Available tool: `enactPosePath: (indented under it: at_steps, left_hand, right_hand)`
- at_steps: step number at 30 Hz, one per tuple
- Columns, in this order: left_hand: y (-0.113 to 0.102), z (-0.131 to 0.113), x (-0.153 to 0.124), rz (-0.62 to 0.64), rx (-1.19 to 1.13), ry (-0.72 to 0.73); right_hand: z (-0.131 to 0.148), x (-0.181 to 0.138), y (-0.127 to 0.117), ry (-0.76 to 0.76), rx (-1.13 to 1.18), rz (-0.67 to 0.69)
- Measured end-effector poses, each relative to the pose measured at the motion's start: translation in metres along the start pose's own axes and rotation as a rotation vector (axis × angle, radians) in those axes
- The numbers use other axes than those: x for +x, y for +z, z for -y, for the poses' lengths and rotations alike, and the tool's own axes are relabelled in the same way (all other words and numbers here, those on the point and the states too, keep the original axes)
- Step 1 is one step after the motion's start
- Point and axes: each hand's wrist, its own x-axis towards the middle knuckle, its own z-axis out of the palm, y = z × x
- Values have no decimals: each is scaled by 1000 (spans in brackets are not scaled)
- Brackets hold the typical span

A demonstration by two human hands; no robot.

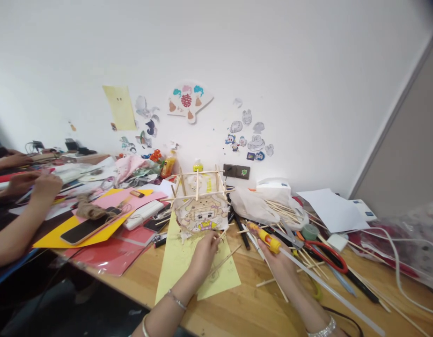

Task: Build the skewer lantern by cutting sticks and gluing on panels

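Note:
A box-shaped frame of thin wooden sticks (197, 185) stands on yellow paper (169, 269), with a cartoon drawing (202, 213) on its front panel. My left hand (205, 250) pinches the frame at its lower right front corner, by a stick end. My right hand (274, 261) is closed around a yellow glue gun (270, 239), its nozzle pointing up and left toward the frame. From the back of the gun a long translucent glue stick (332, 290) runs to the lower right. A loose wooden stick (225, 260) lies on the yellow paper.
Red-handled scissors (330, 257), a green tape roll (310, 231) and wooden sticks (284, 210) crowd the right side. Left lie a phone (90, 226), a red folder (114, 250) and coloured paper. A co-worker's hands (44, 187) are at far left. The wall holds a socket (236, 171).

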Motion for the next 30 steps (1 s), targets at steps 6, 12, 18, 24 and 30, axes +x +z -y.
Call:
enactPosePath:
  at_steps: [6, 12, 18, 24, 30]
  left_hand:
    - [9, 8, 4, 40, -186, -52]
    - [2, 9, -2, -11, -124, 31]
    - [3, 7, -1, -18, -114, 91]
    - [1, 7, -1, -43, -191, -3]
    - [3, 6, 2, -52, -422, -136]
  right_hand:
    - [0, -3, 3, -37, -34, 71]
    - [7, -6, 3, -26, -93, 30]
    - [6, -5, 3, -42, -80, 31]
    - [5, -5, 3, -23, -38, 75]
    - [14, -12, 5, -31, -3, 167]
